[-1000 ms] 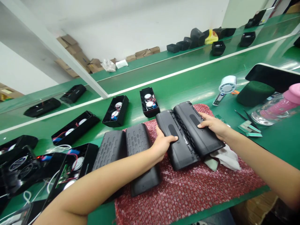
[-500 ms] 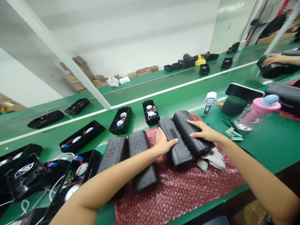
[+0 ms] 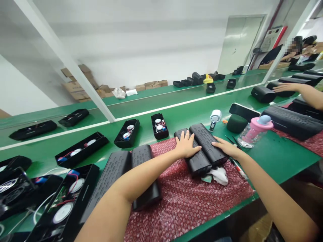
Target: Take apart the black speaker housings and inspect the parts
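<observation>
Two black casings with oval-textured tops lie side by side on red bubble wrap (image 3: 191,205). My left hand (image 3: 186,145) rests with spread fingers on the left casing (image 3: 198,163). My right hand (image 3: 227,148) touches the right edge of the right casing (image 3: 207,143), its fingers extended and apart. A white cloth (image 3: 220,175) pokes out from under their near ends. Left of them are two more textured casings, one (image 3: 142,158) partly behind my left forearm and another (image 3: 114,168) beside it.
Open black housings (image 3: 82,148) with wires and round white parts line the left. A small fan (image 3: 215,117), phone (image 3: 243,111), dark green object (image 3: 236,123) and pink-lidded bottle (image 3: 254,129) stand right. Another person's hand (image 3: 286,87) is at far right.
The two casings under my hands now show oval-textured faces instead of smoother ones. My left hand has spread flat on top. The view has shifted, and the other person's hand has moved off a casing.
</observation>
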`<act>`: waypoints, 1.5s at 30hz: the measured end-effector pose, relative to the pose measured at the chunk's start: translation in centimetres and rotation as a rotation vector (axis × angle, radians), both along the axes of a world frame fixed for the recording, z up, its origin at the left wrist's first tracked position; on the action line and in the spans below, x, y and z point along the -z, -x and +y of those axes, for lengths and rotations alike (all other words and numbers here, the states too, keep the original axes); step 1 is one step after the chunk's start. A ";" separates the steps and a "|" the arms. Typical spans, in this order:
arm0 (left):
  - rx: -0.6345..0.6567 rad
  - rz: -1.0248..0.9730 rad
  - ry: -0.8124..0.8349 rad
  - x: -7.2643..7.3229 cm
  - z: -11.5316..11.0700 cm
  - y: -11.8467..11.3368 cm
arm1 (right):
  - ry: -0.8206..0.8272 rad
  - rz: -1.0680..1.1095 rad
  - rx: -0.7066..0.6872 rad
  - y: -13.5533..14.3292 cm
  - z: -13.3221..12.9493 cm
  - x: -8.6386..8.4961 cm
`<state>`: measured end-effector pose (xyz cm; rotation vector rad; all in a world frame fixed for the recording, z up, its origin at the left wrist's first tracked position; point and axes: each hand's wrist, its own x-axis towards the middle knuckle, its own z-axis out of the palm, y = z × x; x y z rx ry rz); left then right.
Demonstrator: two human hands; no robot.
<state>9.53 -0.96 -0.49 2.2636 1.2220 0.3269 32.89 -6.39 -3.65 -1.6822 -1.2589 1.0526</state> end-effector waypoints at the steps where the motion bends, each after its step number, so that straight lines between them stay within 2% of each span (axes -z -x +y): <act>1: 0.005 0.005 0.004 0.0 0.0 -0.1 | -0.007 -0.029 0.002 0.1 0.1 -0.1; 4: 0.003 0.010 0.026 -0.5 0.0 0.6 | -0.048 -0.147 0.055 0.8 0.2 -0.9; 6: -0.026 0.008 0.032 -1.5 -0.1 2.2 | -0.156 -0.255 0.109 2.4 -0.4 -2.0; 9: -0.129 0.021 -0.002 -3.5 -0.3 6.7 | -0.422 -0.337 0.082 7.0 -2.3 -3.9; 11: -0.237 0.061 -0.023 -4.7 -0.8 10.8 | -0.442 -0.218 -0.071 11.1 -3.7 -4.7; 13: -0.367 0.121 -0.014 -5.3 -1.7 15.5 | -0.272 -0.020 -0.271 15.5 -4.5 -4.6; 15: -0.492 0.185 0.024 -5.3 -3.0 20.0 | -0.039 0.147 -0.395 19.6 -4.5 -3.6; 18: -0.636 0.256 0.110 -4.4 -5.3 25.6 | 0.171 0.266 -0.446 24.6 -3.4 -1.3; 21: -0.719 0.275 0.197 -2.9 -7.3 28.7 | 0.303 0.361 -0.465 27.6 -2.3 0.6; 25: -0.735 0.245 0.214 -1.5 -8.5 29.6 | 0.440 0.458 -0.448 29.0 -1.7 2.1; 30: -0.755 0.146 0.185 -1.2 -8.0 29.7 | 0.462 0.456 -0.333 28.3 -1.9 2.6; 35: -0.766 -0.082 0.214 -1.5 -8.5 29.7 | 0.389 0.343 -0.303 26.1 -2.8 0.9; 37: -0.775 -0.300 0.297 -1.3 -9.6 28.9 | 0.334 0.255 -0.306 24.9 -3.1 -0.1; 41: -0.837 -0.803 0.492 0.1 -12.5 26.2 | 0.228 0.006 -0.284 22.8 -3.6 -1.7; 45: -0.906 -0.945 0.453 2.0 -14.7 24.2 | 0.172 -0.286 -0.324 23.0 -4.6 -2.9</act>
